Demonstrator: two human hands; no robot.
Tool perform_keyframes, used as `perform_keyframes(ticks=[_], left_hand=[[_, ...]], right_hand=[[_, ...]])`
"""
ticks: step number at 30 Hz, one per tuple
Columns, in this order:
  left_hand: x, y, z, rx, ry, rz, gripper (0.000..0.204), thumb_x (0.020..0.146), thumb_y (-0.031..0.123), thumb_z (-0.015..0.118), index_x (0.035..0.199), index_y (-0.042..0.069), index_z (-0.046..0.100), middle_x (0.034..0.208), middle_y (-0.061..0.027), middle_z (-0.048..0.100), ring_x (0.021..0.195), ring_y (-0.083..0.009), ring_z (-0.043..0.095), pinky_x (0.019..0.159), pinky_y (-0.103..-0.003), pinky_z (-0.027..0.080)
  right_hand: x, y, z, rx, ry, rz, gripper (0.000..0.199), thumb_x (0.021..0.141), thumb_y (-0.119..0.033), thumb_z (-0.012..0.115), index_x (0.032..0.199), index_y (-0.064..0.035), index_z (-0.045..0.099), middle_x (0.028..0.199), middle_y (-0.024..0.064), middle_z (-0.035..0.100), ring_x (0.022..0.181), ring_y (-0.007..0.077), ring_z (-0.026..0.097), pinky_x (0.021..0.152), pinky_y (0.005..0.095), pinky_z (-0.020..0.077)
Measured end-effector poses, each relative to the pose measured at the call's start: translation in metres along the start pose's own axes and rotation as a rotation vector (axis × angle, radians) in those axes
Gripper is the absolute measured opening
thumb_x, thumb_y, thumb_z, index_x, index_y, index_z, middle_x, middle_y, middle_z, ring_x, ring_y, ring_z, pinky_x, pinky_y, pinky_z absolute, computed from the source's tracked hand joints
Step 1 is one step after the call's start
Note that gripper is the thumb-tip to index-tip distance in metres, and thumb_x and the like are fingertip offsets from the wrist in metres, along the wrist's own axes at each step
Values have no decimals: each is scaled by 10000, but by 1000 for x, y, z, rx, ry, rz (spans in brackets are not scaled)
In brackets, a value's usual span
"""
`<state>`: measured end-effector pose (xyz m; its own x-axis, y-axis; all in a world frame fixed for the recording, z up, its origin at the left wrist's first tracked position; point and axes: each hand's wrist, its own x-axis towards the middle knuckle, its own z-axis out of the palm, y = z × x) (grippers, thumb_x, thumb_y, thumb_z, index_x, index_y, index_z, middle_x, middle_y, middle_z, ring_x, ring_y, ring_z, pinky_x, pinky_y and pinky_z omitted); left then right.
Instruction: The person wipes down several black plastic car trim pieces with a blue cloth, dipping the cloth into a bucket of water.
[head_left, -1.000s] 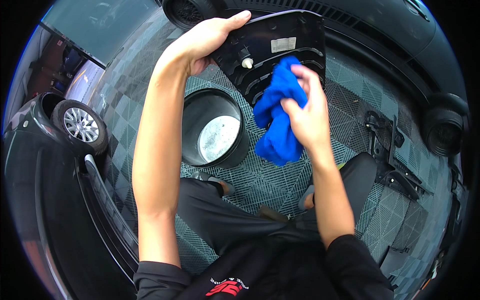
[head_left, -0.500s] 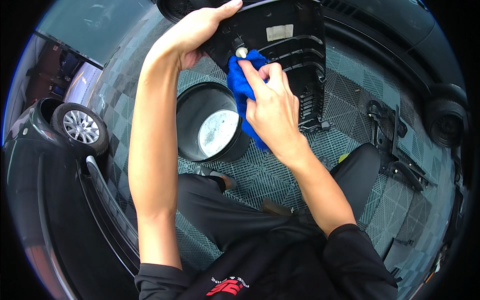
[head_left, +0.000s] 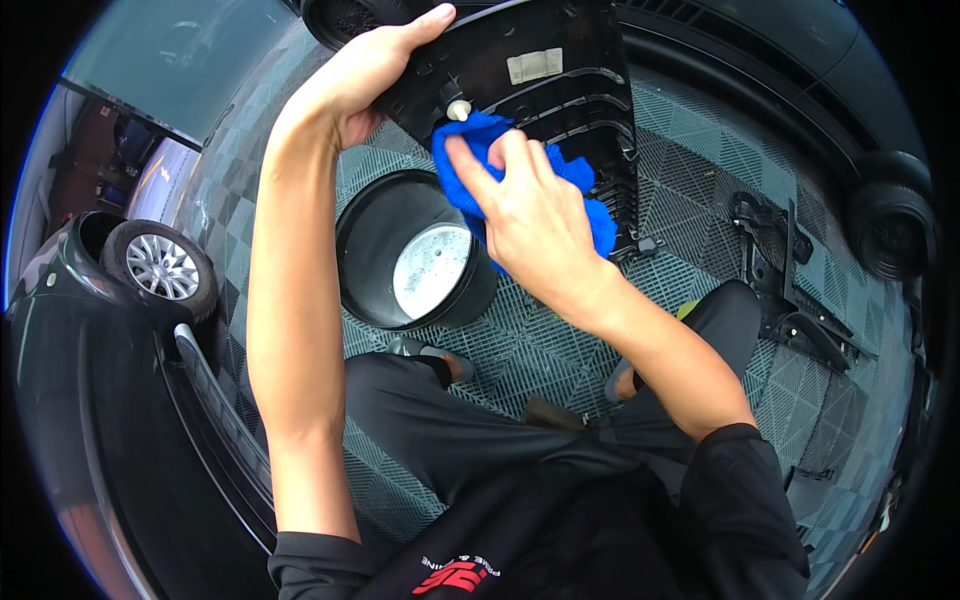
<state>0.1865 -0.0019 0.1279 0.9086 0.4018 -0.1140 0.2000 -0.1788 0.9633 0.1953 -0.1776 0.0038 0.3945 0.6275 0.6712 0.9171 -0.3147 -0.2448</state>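
Above floor tiles [head_left: 530, 360], blue cloth [head_left: 456, 193] bunches under the right hand [head_left: 540, 215].

Left hand [head_left: 362, 78] grips black panel [head_left: 485, 58] by its edge; right hand [head_left: 535, 208] holds blue cloth [head_left: 484, 131] against its ribbed face. Black bucket [head_left: 372, 250] stands below.

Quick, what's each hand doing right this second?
Left hand: closed, holding the black panel by its edge.
Right hand: holding the blue cloth, index finger extended on it.

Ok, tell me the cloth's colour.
Bright blue; the cloth shows best in the head view.
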Motion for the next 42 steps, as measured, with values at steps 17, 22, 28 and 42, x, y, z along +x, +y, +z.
perform_keyframes(ticks=[17, 22, 28, 42], left_hand=[[3, -4, -6, 39, -60, 32, 440, 983, 404, 597, 1151, 2, 654, 1056, -103, 716, 858, -136, 714, 772, -286, 613], [1, -2, -6, 51, -69, 33, 439, 985, 402, 593, 1150, 0, 657, 1053, -104, 717, 857, -138, 714, 765, -280, 611], [4, -4, -6, 26, -66, 35, 425, 986, 390, 594, 1151, 4, 658, 1039, -95, 721, 856, -134, 714, 759, -276, 610], [3, -1, -4, 45, -67, -17, 401, 982, 381, 601, 1126, 11, 663, 1029, -84, 727, 852, -132, 721, 760, -268, 605]], right_hand=[[16, 14, -17, -63, 6, -26, 386, 819, -116, 635, 1182, -239, 678, 988, 100, 517, 899, 255, 582, 646, 350, 561], [19, 20, -22, -59, -26, 39, 375, 818, -149, 652, 1184, -227, 674, 1011, 109, 516, 950, 274, 593, 690, 372, 573], [6, 5, -16, 23, -62, -32, 507, 804, -67, 598, 1308, -123, 591, 962, 126, 505, 880, 268, 577, 609, 346, 568], [-24, 2, -21, 217, -91, 99, 684, 750, 34, 603, 1416, -95, 513, 1027, 159, 517, 935, 306, 587, 632, 385, 575]])
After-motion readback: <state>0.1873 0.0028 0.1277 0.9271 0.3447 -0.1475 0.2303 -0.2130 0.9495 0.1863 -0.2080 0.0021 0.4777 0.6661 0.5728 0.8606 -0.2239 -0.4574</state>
